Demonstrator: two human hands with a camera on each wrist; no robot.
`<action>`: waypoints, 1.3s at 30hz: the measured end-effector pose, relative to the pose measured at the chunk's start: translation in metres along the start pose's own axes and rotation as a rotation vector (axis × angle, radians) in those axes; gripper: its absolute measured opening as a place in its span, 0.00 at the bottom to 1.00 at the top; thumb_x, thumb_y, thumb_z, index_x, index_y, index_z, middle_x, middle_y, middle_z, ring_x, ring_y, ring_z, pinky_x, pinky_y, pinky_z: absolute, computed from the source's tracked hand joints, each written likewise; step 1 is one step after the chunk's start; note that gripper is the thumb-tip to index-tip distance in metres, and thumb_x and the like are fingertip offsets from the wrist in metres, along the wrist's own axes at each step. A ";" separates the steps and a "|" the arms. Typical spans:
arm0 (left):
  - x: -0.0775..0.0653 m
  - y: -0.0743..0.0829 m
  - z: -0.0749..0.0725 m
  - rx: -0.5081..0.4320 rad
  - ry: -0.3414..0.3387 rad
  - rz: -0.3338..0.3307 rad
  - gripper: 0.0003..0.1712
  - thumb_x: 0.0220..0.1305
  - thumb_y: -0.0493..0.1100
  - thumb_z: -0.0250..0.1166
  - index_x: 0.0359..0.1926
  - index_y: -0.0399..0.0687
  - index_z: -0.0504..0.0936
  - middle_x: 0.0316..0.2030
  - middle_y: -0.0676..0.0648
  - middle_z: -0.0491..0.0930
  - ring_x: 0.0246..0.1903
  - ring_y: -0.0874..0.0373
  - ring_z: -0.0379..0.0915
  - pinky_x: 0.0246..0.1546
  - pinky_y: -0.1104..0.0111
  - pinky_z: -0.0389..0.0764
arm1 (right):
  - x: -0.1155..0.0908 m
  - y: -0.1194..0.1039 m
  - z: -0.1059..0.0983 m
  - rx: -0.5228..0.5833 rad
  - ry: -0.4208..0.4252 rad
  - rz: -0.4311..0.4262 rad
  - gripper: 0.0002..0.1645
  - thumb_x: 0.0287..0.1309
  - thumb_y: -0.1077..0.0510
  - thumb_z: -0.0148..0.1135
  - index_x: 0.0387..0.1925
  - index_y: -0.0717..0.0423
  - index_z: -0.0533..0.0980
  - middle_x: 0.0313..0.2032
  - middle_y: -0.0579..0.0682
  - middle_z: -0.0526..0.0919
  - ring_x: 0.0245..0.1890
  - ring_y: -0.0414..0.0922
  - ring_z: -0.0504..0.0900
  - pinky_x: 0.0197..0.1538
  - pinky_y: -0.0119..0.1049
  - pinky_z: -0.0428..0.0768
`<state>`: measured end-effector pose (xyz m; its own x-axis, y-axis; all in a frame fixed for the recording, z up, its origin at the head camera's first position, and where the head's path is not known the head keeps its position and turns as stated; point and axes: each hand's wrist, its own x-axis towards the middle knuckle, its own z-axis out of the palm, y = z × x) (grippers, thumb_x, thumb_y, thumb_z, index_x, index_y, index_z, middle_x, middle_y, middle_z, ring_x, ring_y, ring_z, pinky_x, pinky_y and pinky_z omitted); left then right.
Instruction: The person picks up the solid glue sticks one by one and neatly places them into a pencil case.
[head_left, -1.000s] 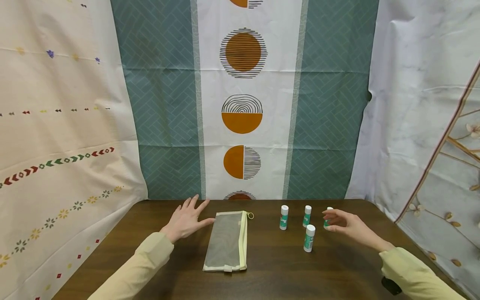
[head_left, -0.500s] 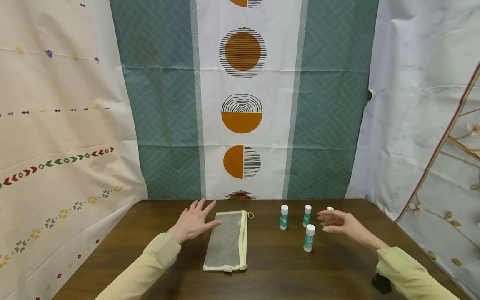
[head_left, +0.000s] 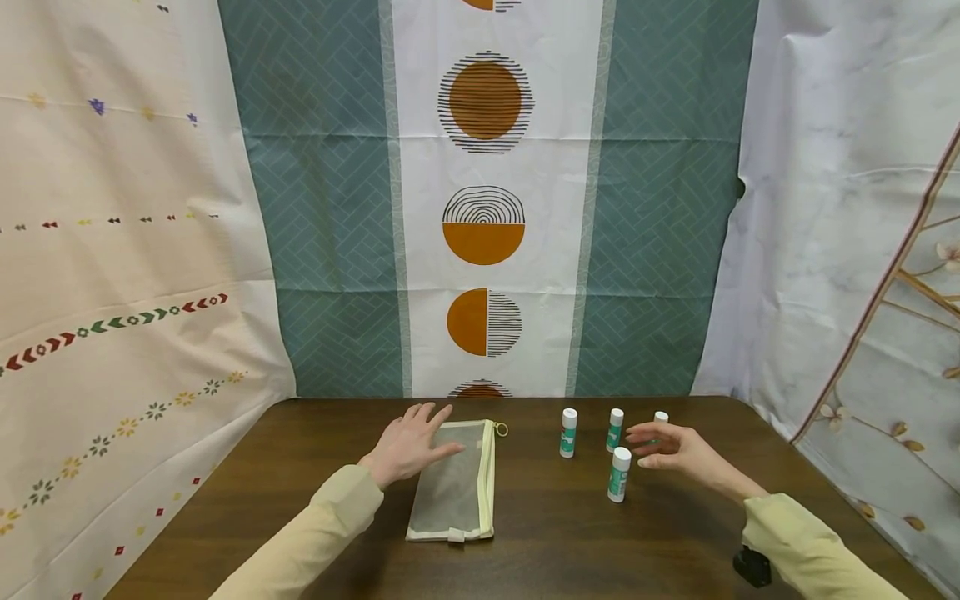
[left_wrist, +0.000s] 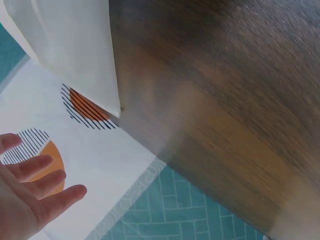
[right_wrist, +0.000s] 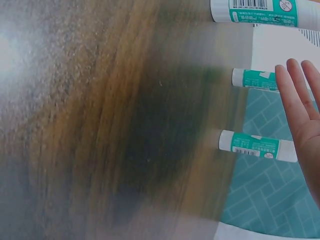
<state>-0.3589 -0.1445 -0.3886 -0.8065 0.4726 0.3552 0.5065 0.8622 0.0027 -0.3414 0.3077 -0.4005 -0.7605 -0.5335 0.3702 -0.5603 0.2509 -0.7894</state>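
Observation:
A flat mesh zipper pouch (head_left: pixel 450 492) with a pale yellow zipper and a ring pull lies on the table. My left hand (head_left: pixel 411 444), fingers spread, hovers over its upper left side and holds nothing. To the right stand several upright glue sticks with white caps and green labels: a front one (head_left: pixel 618 477), a left one (head_left: pixel 568 433), a back one (head_left: pixel 614 431) and a right one (head_left: pixel 660 417), partly hidden by my right hand (head_left: pixel 675 450). That hand is just behind the front glue stick, its fingers loosely bent and holding nothing. In the right wrist view a glue stick (right_wrist: pixel 257 145) shows beside the fingers.
The dark wooden table (head_left: pixel 540 550) ends at a patterned curtain (head_left: pixel 487 250) behind it. A cream cloth (head_left: pixel 135 250) hangs along the left side and a marbled cloth (head_left: pixel 832 208) along the right.
My left hand has moved right, from beside the pouch to over it. My right hand has shifted left, away from the right glue stick toward the front one. Pouch and glue sticks have stayed put.

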 end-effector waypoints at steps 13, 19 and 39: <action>0.002 0.014 0.013 -0.010 -0.025 0.018 0.44 0.55 0.73 0.45 0.58 0.44 0.70 0.51 0.40 0.68 0.50 0.45 0.64 0.42 0.52 0.69 | 0.001 0.005 0.006 0.038 -0.021 0.045 0.27 0.53 0.66 0.61 0.54 0.72 0.65 0.50 0.68 0.71 0.46 0.53 0.75 0.42 0.38 0.75; 0.004 0.020 0.016 -0.017 -0.030 0.018 0.42 0.55 0.72 0.46 0.56 0.45 0.72 0.48 0.43 0.69 0.46 0.48 0.65 0.35 0.56 0.72 | 0.002 0.004 0.009 0.063 -0.033 0.035 0.27 0.53 0.67 0.60 0.54 0.74 0.65 0.49 0.68 0.72 0.47 0.57 0.74 0.41 0.40 0.75; 0.008 0.051 0.031 0.000 -0.083 -0.043 0.43 0.51 0.75 0.47 0.51 0.45 0.74 0.48 0.40 0.71 0.48 0.43 0.66 0.38 0.50 0.71 | 0.003 0.009 0.016 0.080 -0.006 0.036 0.28 0.51 0.68 0.62 0.53 0.75 0.65 0.46 0.65 0.75 0.44 0.49 0.76 0.40 0.40 0.76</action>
<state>-0.3494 -0.0912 -0.4149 -0.8498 0.4489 0.2762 0.4711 0.8819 0.0162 -0.3437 0.2957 -0.4143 -0.7776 -0.5300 0.3383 -0.5044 0.2046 -0.8389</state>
